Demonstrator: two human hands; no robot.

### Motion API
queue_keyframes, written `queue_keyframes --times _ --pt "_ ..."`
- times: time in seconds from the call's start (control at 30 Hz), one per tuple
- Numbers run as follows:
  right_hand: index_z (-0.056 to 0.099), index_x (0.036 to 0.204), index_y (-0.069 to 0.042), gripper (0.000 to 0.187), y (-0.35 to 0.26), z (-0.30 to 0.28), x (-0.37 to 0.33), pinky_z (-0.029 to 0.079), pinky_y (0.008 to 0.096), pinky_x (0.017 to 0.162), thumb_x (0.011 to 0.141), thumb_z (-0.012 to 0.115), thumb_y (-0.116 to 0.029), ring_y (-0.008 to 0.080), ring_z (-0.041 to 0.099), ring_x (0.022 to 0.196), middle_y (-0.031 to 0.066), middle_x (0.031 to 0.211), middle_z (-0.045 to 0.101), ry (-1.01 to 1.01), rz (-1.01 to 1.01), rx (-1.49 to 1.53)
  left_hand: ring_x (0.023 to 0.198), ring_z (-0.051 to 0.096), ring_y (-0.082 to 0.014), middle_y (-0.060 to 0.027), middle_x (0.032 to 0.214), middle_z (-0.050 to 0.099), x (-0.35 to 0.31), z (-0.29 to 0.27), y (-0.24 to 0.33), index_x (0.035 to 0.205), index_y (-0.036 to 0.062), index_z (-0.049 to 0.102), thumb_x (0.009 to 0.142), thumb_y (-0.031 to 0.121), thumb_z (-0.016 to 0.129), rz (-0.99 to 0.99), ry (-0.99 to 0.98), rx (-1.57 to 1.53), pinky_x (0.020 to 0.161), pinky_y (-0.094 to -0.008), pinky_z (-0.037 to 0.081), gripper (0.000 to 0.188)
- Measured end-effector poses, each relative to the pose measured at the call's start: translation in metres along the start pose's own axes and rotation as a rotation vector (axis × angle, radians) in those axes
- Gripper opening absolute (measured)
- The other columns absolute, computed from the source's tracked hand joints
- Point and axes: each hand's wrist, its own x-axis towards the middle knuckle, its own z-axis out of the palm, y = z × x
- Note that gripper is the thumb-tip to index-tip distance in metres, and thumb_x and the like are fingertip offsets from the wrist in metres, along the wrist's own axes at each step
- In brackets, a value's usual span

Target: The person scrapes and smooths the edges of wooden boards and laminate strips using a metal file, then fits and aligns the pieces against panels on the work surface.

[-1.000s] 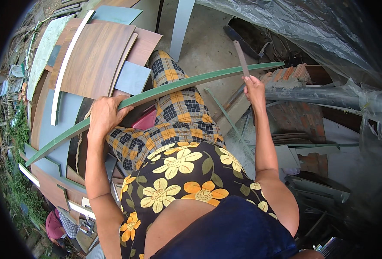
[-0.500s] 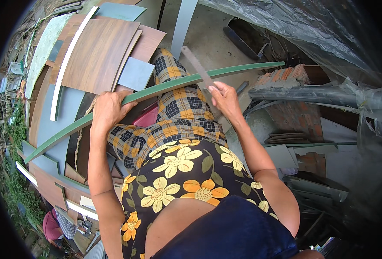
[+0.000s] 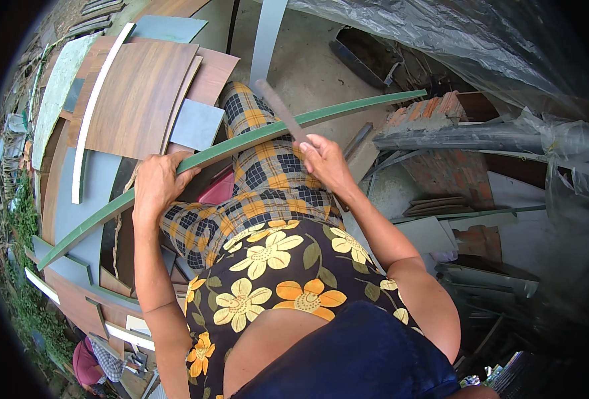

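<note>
The left hand (image 3: 158, 185) is clamped on a long, narrow, green-faced strip (image 3: 238, 143), the thumb lying along it and the fingers folded over, their tips hidden. This hand sits just beside the lower right corner of a large brown wood-grain board (image 3: 141, 100), at the right edge of a pile of overlapping boards (image 3: 98, 219).

The right hand (image 3: 324, 161) is closed around the near end of a slim, flat, grey-brown blade (image 3: 280, 108), its thumb against the blade and the other fingers curled, partly out of sight. The blade points up and to the left, crossing over the strip at a slant; its far end is blurred, and whether it touches the strip cannot be told.

The strip runs slantwise from the pile's lower left edge, over the yellow, grey and black plaid trousers (image 3: 268, 179), to a far end near the broken top of a brick wall (image 3: 424, 114). Its upper face is plain green, with a brownish side below, and it looks curved in this wide view.

A white-faced strip (image 3: 98, 110) lies along the wood-grain board's left edge.
</note>
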Motion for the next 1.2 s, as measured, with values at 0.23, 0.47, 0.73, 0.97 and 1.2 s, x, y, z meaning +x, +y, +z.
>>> queue_keyframes --times 0.23,0.47,0.73,0.97,1.2 --pt "0.063 0.104 -0.002 0.023 0.018 -0.069 0.016 0.023 0.0183 0.038 0.098 0.058 -0.024 0.001 0.033 0.041 -0.007 0.056 0.048 -0.135 0.225 0.308 0.07 0.066 -0.0348 -0.0177 0.073 0.068 -0.001 -0.004 0.005 0.097 0.0123 0.075 0.079 0.025 0.074 0.009 0.02 -0.021 0.072 -0.0432 0.052 0.023" --pt "0.064 0.109 -0.006 0.021 0.112 -0.219 0.063 0.032 0.0185 0.041 0.098 0.059 -0.024 0.0025 0.04 0.047 -0.0052 0.063 0.05 0.602 0.17 0.434 0.07 0.066 -0.036 -0.0187 0.074 0.067 0.0 -0.005 0.005 0.096 0.0113 0.075 0.079 0.024 0.074 0.008 0.014 -0.034 0.073 -0.0431 0.052 0.022" --pt "0.065 0.115 -0.007 0.029 0.078 -0.227 0.058 0.027 0.0167 0.042 0.096 0.062 -0.029 -0.0003 0.038 0.046 -0.0085 0.061 0.049 0.041 0.243 0.385 0.07 0.066 -0.0348 -0.0167 0.072 0.067 -0.001 -0.011 0.013 0.096 0.0112 0.075 0.077 0.022 0.074 -0.003 0.012 -0.05 0.072 -0.0421 0.052 0.021" --pt "0.063 0.118 -0.006 0.031 0.124 -0.286 0.085 0.03 0.0171 0.041 0.097 0.061 -0.028 0.0003 0.039 0.045 -0.0079 0.063 0.05 0.699 0.251 0.425 0.069 0.066 -0.0337 -0.016 0.071 0.067 0.001 -0.01 0.011 0.095 0.0108 0.075 0.077 0.021 0.074 -0.024 0.0 -0.067 0.072 -0.0411 0.051 0.021" --pt "0.065 0.112 -0.006 0.025 0.142 -0.315 0.087 0.034 0.0202 0.042 0.098 0.058 -0.025 0.0035 0.042 0.046 -0.0059 0.063 0.052 0.587 0.268 0.533 0.069 0.066 -0.0336 -0.0164 0.072 0.066 0.004 -0.013 0.013 0.095 0.0108 0.075 0.077 0.021 0.074 0.008 -0.021 -0.042 0.071 -0.0409 0.051 0.021"
